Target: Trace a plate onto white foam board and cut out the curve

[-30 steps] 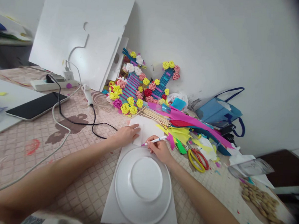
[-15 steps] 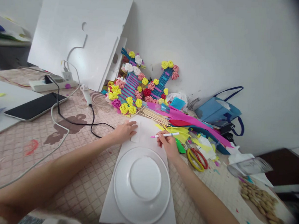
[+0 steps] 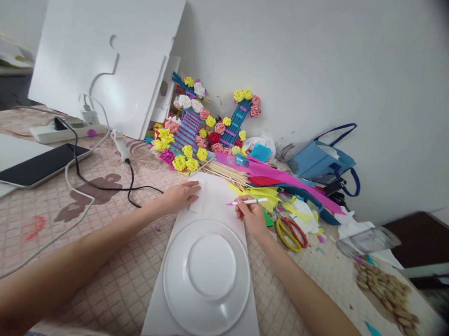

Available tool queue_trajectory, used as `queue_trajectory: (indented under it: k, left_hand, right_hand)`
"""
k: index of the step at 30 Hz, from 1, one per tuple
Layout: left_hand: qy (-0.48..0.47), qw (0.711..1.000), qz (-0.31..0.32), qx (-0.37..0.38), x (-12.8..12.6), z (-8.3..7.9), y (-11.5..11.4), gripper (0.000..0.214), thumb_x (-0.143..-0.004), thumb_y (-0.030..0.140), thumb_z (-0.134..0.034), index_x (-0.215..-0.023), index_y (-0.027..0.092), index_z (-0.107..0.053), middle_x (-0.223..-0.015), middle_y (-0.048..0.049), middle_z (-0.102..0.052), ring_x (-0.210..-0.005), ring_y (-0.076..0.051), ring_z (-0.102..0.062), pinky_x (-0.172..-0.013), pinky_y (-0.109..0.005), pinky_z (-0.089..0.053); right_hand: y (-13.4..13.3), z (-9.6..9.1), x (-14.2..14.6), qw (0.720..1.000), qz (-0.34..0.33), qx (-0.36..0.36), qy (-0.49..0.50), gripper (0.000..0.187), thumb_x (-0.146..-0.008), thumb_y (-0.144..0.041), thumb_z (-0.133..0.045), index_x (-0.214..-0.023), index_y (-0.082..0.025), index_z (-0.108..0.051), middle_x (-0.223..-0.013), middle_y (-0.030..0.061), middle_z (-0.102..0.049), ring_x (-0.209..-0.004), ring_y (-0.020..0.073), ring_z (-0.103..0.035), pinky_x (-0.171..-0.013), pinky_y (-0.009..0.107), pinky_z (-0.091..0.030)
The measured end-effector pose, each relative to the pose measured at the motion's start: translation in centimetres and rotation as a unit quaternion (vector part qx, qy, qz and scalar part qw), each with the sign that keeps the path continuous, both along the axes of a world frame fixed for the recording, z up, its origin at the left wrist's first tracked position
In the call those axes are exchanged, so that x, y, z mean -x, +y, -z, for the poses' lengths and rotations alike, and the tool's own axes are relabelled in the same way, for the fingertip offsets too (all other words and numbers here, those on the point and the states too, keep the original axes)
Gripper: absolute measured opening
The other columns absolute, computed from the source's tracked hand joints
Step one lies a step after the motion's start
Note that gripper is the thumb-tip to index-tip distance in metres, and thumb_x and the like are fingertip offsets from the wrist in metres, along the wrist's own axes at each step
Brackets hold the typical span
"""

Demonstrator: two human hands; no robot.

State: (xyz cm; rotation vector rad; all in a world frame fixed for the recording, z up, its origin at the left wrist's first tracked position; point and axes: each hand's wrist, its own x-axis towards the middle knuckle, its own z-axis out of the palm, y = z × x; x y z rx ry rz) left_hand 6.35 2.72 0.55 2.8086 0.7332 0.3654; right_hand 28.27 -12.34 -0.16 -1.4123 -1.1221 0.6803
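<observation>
In the centre of the frame a slim white pen with a pink pointed tip (image 3: 251,202) is held in the right hand (image 3: 251,214), pinched between thumb and fingers; its tip points left over a flat white rectangular board (image 3: 218,190), though whether tip and surface touch I cannot tell; just left of it, the left hand (image 3: 183,195) lies palm down with its fingers stretched over a narrow pale strip (image 3: 197,201), resting on it rather than gripping round it.

At lower centre a round white glossy plate (image 3: 211,265) sits upside down on the near part of that same board, foot ring upward, touched by neither hand; the board lies on a table with a pale checked cover (image 3: 130,243).

As for progress, the plate is already set down and the strip lies on the far part of the board; no drawn line can be made out there or round the plate's rim, so I judge that little or no marking is done, though faint strokes could be too small to see; how much is left the view does not show.

Right of centre lie scissors with yellow and red handles (image 3: 288,236), well apart from the plate; thin pale wooden sticks (image 3: 226,173) lie just beyond the board.
</observation>
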Motion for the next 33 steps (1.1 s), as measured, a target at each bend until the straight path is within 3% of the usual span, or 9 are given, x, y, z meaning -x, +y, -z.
queue_trajectory:
  k: [12,27,33]
  left_hand:
    - [0.016,1.0,-0.004,0.008,0.5,-0.1,-0.3,0.037,-0.092,0.025,-0.043,-0.126,0.016,-0.055,-0.143,-0.0124,-0.044,-0.121,-0.025,-0.054,-0.102,-0.036,-0.043]
    - [0.034,0.999,0.035,-0.004,-5.4,-0.7,-2.4,0.028,-0.087,0.034,-0.057,-0.114,0.027,-0.061,-0.133,-0.0053,-0.055,-0.11,-0.023,-0.061,-0.09,-0.031,-0.048]
    - [0.025,0.999,-0.026,-0.01,-5.7,-1.9,-1.7,0.027,-0.091,0.029,-0.05,-0.113,0.022,-0.063,-0.124,-0.0088,-0.061,-0.106,-0.025,-0.062,-0.084,-0.034,-0.049]
  right_hand:
    - [-0.3,0.9,-1.0,1.0,0.022,0.001,0.016,0.029,-0.081,-0.047,-0.059,-0.085,-0.019,-0.057,-0.064,-0.0025,-0.054,-0.048,0.0088,-0.048,-0.041,0.02,-0.037]
    - [-0.5,0.4,-1.3,0.998,0.043,-0.035,-0.008,0.031,-0.087,-0.048,-0.051,-0.102,-0.021,-0.056,-0.072,0.0008,-0.064,-0.05,0.0103,-0.051,-0.043,0.022,-0.04]
    - [-0.7,0.3,-1.1,0.997,0.036,-0.032,-0.066,0.028,-0.087,-0.043,-0.05,-0.104,-0.021,-0.057,-0.08,0.003,-0.065,-0.06,0.0131,-0.056,-0.048,0.023,-0.044]
